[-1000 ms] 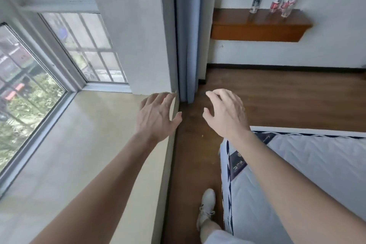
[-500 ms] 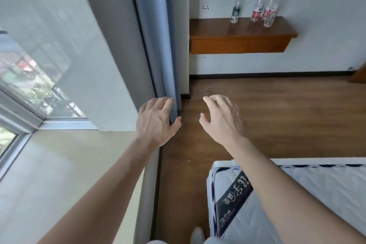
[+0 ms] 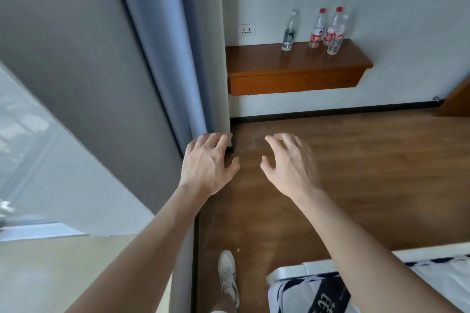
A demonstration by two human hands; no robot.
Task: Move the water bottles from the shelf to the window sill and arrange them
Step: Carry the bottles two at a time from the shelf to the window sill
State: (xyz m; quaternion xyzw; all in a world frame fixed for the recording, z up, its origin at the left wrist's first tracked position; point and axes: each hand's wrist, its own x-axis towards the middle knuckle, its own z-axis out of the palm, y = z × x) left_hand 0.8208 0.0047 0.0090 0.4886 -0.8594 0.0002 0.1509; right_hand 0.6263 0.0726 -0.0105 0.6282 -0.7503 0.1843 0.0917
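Water bottles point(image 3: 315, 29) stand on the wooden shelf point(image 3: 292, 63), now nearer and more central (I have turned from the window sill point(image 3: 63, 267)). My left hand point(image 3: 206, 168) and right hand point(image 3: 290, 165) remain empty, fingers apart.

Blue curtain point(image 3: 162, 46), wall socket point(image 3: 248, 29), wooden floor point(image 3: 368, 160), white shoe point(image 3: 228, 274), mattress corner point(image 3: 318, 290)

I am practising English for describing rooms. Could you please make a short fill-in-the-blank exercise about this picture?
1. The bottles stand on a wooden ____ fixed to the wall.
2. The leftmost bottle has a ____ label, unlike the red-labelled bottles.
3. The left hand and right hand hold ____.
4. The curtain is ____.

Missing words: shelf; green; nothing; blue
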